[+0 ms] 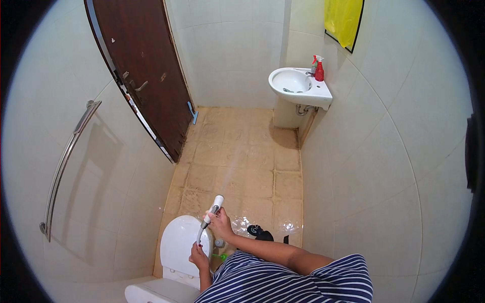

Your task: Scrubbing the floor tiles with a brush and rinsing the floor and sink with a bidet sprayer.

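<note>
My right hand [221,224] is closed around the white handheld bidet sprayer [213,210], whose head points away from me over the tiled floor. A faint jet of water [232,172] leaves its nozzle towards the far part of the floor. Below the sprayer, my left hand [199,256] grips the white hose [199,235] near the handle. Both hands are beside and above the closed lid of the white toilet [181,242]. Wet, shiny tiles [242,223] lie near my feet, where a black shoe [261,233] shows.
A brown door [144,57] stands ajar at the left, with a light blue squeegee [193,113] beside it. At the back right is a white washbasin [299,85] with a red spray bottle [319,72]. A metal grab bar [64,163] is on the left wall.
</note>
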Available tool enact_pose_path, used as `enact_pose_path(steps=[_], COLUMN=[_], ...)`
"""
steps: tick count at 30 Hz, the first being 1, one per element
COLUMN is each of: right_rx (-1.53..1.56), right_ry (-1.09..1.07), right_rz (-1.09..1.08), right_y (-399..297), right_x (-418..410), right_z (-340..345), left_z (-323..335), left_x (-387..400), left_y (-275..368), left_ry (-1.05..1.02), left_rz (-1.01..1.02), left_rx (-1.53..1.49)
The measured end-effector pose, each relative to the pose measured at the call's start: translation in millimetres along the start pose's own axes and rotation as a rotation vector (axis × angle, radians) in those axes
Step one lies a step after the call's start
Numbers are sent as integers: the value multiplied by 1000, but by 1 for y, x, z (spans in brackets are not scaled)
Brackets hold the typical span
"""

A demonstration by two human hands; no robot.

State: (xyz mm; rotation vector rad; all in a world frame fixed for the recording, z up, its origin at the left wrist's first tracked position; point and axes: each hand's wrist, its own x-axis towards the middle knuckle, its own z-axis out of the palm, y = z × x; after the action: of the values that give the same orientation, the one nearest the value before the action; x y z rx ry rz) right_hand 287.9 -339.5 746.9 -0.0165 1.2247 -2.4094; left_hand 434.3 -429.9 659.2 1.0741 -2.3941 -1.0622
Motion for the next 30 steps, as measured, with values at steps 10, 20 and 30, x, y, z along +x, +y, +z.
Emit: enact_pose_path(steps=[10,20,30], right_rx=[-75,-13,-3], right_ry=[-46,-76,-48], right_rz=[-44,-156,-154], right_y=[-3,-4,-11], right_x=[-3,-3,-6], right_z=[-2,0,9], left_z=[1,-2,-1], left_x=[-1,0,1], left_y=[0,10,8], left_ry=[13,43,90], left_rz=[-2,7,14], left_rx=[-20,-45,-78])
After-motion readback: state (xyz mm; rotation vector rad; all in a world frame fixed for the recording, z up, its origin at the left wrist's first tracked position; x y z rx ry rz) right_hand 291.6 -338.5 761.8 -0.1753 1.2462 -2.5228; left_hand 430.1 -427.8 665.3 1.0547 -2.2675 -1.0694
